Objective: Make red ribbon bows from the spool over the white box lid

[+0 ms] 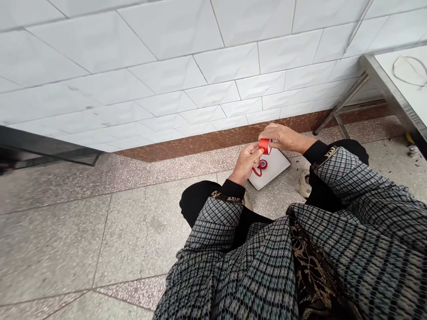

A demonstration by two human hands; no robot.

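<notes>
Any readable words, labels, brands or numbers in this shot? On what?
No readable text found.
Red roll: no legible print; the fingers cover part of it.
White card: no legible words; too small to be sure.
Red coil on the card: no legible print.

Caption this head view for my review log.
The left hand and right hand grip a red roll above a white board.
</notes>
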